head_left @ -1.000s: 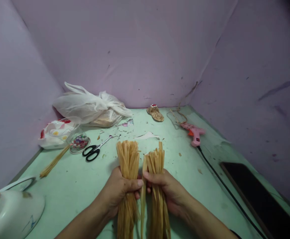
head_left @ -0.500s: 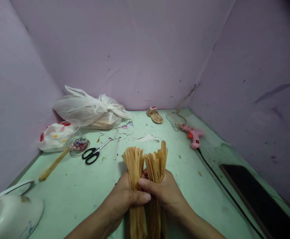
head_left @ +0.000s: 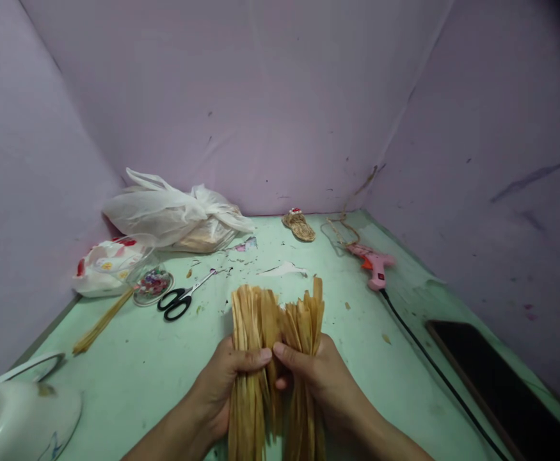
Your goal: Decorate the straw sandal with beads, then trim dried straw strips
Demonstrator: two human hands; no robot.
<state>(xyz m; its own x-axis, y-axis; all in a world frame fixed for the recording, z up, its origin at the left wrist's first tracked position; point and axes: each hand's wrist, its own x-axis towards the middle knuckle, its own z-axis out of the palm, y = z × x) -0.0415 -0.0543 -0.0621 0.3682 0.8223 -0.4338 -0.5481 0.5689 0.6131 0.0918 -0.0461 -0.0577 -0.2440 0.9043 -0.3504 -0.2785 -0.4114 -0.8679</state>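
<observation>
Two bunches of flat, tan dried-leaf strips stand side by side in my hands at the bottom middle of the head view. My left hand (head_left: 226,378) is closed round the left bunch (head_left: 249,320), its thumb lying across the front. Round the right bunch (head_left: 303,326) my right hand (head_left: 318,378) is closed, thumb pointing left. The thumb tips nearly meet over some strips between the bunches. The upper ends are uneven, and one strip on the right sticks up higher. Lower ends run down out of the picture.
Black-handled scissors (head_left: 184,299), a dish of beads (head_left: 153,285) and a thin straw bundle (head_left: 102,321) lie left. Behind are a white plastic bag (head_left: 174,214) and a small woven piece (head_left: 299,226). Right are a pink glue gun (head_left: 374,261), its cord and a phone (head_left: 491,384). A white bowl (head_left: 30,416) stands front left.
The left bunch has spread wider and fanned out to the left. My left hand has shifted slightly left, and its thumb has moved up and off from under the right thumb.
</observation>
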